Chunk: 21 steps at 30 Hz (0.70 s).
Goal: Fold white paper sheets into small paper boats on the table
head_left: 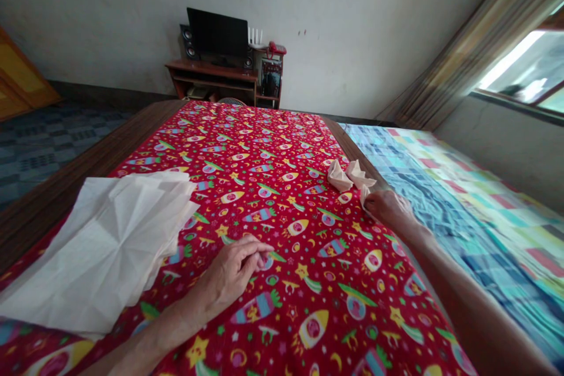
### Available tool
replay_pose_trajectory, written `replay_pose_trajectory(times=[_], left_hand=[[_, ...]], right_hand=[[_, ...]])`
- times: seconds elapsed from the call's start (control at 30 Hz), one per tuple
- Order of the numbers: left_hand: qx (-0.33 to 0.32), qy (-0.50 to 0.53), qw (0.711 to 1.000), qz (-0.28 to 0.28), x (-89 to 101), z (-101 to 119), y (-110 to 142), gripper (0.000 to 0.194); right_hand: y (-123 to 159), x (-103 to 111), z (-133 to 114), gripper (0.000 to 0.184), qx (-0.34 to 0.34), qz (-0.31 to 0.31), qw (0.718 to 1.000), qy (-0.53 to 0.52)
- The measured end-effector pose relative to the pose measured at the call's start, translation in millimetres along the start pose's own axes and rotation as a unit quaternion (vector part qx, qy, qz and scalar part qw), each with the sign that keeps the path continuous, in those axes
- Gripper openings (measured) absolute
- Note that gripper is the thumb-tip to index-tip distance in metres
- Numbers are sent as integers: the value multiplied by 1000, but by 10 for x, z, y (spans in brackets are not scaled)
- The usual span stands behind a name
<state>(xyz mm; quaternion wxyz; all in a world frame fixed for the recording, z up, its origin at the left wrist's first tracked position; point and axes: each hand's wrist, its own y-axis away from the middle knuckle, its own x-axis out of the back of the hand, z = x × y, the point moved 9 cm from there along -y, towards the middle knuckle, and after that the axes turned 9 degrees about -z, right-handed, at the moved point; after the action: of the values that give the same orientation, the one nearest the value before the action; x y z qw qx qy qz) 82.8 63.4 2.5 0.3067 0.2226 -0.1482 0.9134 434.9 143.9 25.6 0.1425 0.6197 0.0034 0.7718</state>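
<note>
At the table's right side my right hand is closed on a small folded paper piece, partly hidden by the fingers. Right beside it, two more folded paper shapes with pointed ends sit on the red cloth. My left hand rests on the cloth near the middle, fingers loosely stretched to the right, holding nothing. To its left lies a fanned stack of white paper sheets; the top sheet shows creases spreading from its centre.
A red rocket-print cloth covers the table, whose brown wooden edge shows at the left. A bed with a blue checked cover adjoins the right side. Beyond the far end stands a desk with a monitor.
</note>
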Motion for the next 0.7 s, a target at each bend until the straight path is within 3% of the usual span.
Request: replay_pose_trajectory(times=[0.4, 0.57, 0.7], left_hand=[[9, 8, 1000, -7, -14, -19, 14, 31], [5, 13, 1000, -4, -27, -54, 19, 31], [0, 9, 1000, 3, -26, -65, 11, 31]], right_hand=[[24, 71, 33, 37, 0, 1, 1000, -5], [98, 222, 50, 39, -16, 27, 999, -8], [257, 438, 67, 40, -39, 87, 995, -33]])
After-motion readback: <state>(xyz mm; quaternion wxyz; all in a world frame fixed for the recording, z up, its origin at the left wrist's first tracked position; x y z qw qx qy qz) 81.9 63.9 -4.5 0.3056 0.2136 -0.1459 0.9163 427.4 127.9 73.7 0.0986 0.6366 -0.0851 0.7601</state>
